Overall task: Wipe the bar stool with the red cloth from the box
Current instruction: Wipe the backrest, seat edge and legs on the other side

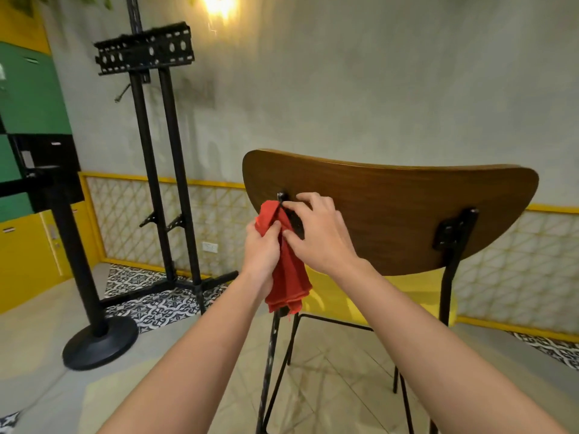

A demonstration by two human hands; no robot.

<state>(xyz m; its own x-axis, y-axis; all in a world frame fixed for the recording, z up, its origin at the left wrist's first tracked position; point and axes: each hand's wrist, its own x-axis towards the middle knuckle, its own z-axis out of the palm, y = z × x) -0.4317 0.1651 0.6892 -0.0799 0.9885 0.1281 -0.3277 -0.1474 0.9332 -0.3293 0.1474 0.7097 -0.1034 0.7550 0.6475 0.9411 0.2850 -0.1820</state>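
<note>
So the view is from behind the stool [391, 214], looking at the back of its curved wooden backrest [376, 189], with the yellow seat [407, 296] showing under it and thin black legs [271, 355] running down to the floor [329, 371]. The cloth [289, 277] is bunched around the left rear upright, right where it meets the backrest, and its loose end hangs down just above the seat's level. The left hand [261, 252] is clenched around the cloth from the left side, thumb pressed into the top of the fold. The right hand [319, 233] comes in from the other side and grasps it too. Its thumb is on the fabric and its fingers are curled over the top by the mounting spot, so both hands are touching each other around that upright. The other bracket [454, 230], on the right, is bare and well apart from the hands. Off to the left there's a black TV stand [147, 51] against the grey wall [344, 89] and a black post [100, 339] on a round base nearer the camera. A strip of patterned tile [156, 305] runs along the wall's foot.
</note>
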